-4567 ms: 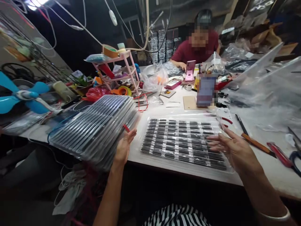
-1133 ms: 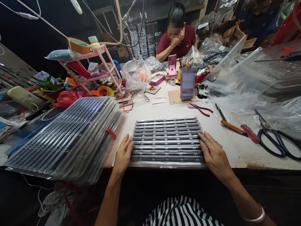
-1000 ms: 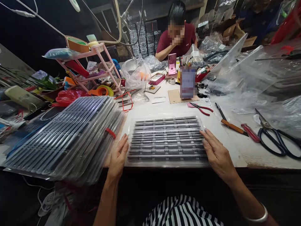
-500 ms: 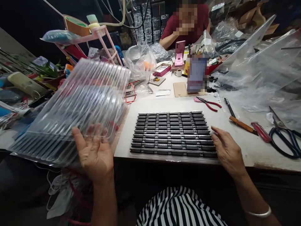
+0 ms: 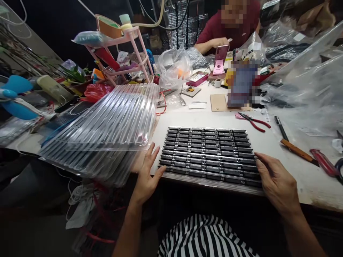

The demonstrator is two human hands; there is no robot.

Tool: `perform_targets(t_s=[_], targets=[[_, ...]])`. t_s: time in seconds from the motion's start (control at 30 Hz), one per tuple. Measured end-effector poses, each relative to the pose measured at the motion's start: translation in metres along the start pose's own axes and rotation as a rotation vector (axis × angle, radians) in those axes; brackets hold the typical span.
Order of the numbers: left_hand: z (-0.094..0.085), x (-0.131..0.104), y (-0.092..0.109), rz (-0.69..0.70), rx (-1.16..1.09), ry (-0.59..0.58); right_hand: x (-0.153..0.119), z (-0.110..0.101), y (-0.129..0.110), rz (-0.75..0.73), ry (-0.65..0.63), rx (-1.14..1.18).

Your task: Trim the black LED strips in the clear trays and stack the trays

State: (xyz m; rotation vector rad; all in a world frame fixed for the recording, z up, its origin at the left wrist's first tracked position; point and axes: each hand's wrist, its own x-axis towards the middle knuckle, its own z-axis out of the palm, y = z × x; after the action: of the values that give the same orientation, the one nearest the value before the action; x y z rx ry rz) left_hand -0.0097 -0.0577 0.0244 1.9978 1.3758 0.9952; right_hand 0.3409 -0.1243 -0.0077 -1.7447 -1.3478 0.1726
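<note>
In front of me at the bench edge lies a clear plastic tray [image 5: 193, 178] filled with rows of black pin-lined strips [image 5: 205, 157], which look like electronic parts. My left hand [image 5: 147, 176] is open at its left side, fingers spread, with the thumb by the near left corner. At the opposite end, my right hand [image 5: 278, 184] has thumb and index finger close together on the tray's edge; its other fingers are mostly hidden. Left of my left hand rises a stack of clear ribbed trays [image 5: 112, 121], the top one lying askew.
Red-handled pliers [image 5: 254, 123], a black pen [image 5: 281, 127], a wooden-handled tool [image 5: 300, 152] and a red-handled tool [image 5: 324, 162] lie on the right. Behind are a pink rack [image 5: 131, 53], a pink phone [image 5: 221, 57] and plastic bags [image 5: 174, 66]. A co-worker [image 5: 227, 30] sits opposite.
My left hand has left the ribbed tray and moved right to the filled tray's left side. The ribbed tray now rests lower on the stack. The co-worker's hand has lowered toward the phone.
</note>
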Motion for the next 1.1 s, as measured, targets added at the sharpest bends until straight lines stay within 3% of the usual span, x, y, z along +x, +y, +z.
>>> perform_targets(t_s=[0.1, 0.17, 0.33, 0.4, 0.57, 0.77, 0.83, 0.93, 1.1], targets=[[0.004, -0.001, -0.003, -0.041, 0.094, -0.111, 0.000, 0.000, -0.001, 0.013, -0.002, -0.007], [0.007, 0.000, -0.004, -0.069, -0.009, -0.104, 0.000, -0.001, -0.001, 0.028, -0.017, -0.005], [-0.001, 0.024, 0.011, -0.167, -0.815, 0.153, 0.000, -0.001, -0.001, 0.029, -0.028, -0.010], [-0.012, 0.041, 0.023, -0.228, -0.993, 0.233, 0.000, 0.000, -0.001, 0.027, -0.018, -0.015], [-0.034, 0.076, 0.043, -0.221, -1.001, 0.438, 0.000, 0.002, 0.001, 0.005, 0.004, -0.004], [-0.034, 0.086, 0.026, -0.201, -1.036, 0.535, 0.001, 0.002, 0.004, 0.002, -0.003, 0.044], [-0.028, 0.081, 0.017, -0.202, -1.008, 0.485, 0.002, 0.002, 0.005, 0.000, -0.008, 0.067], [-0.014, 0.067, 0.007, -0.207, -0.769, 0.255, 0.003, 0.002, 0.005, 0.003, -0.003, 0.091], [0.018, 0.041, 0.002, 0.026, 0.235, -0.211, 0.004, 0.002, 0.006, -0.005, 0.012, 0.110]])
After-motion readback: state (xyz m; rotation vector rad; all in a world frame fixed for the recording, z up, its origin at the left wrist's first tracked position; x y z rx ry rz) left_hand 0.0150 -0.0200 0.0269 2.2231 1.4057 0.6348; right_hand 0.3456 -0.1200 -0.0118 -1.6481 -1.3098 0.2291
